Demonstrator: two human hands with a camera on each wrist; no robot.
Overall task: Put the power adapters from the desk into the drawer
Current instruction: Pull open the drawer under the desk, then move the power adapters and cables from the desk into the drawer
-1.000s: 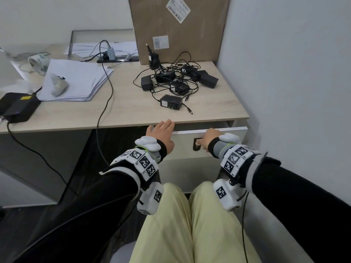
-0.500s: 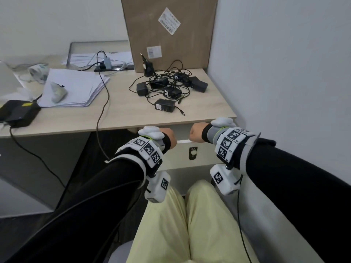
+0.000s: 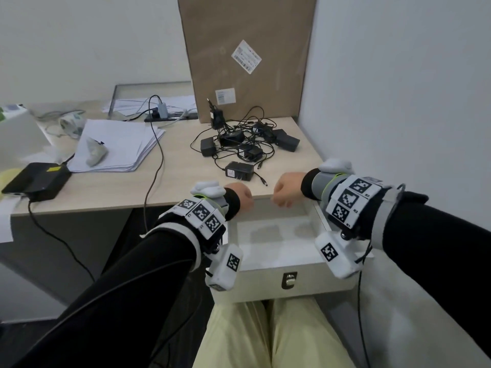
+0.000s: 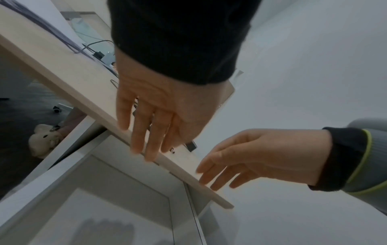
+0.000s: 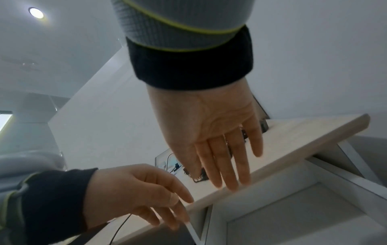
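Observation:
Several black power adapters [image 3: 247,139] lie in a tangle of cables at the desk's back right, and one adapter [image 3: 239,171] sits apart nearer the front edge. Below the desk [image 3: 164,181] the white drawer [image 3: 265,284] stands pulled out, its floor bare. My left hand [image 3: 240,199] and right hand [image 3: 285,192] hover side by side over the drawer's back, at the desk's front edge. The wrist views show the left hand [image 4: 150,119] and right hand [image 5: 217,149] with fingers loosely extended, holding nothing.
A tall cardboard box [image 3: 247,57] leans on the wall behind the adapters. A paper stack [image 3: 119,144] and a black device [image 3: 37,179] lie at the left. A black cable [image 3: 154,181] hangs over the desk edge. A white wall [image 3: 398,102] borders the right; my knees are under the drawer.
The drawer has come out from nearly shut to wide open. Both hands left its front panel and rose to the desk's front edge.

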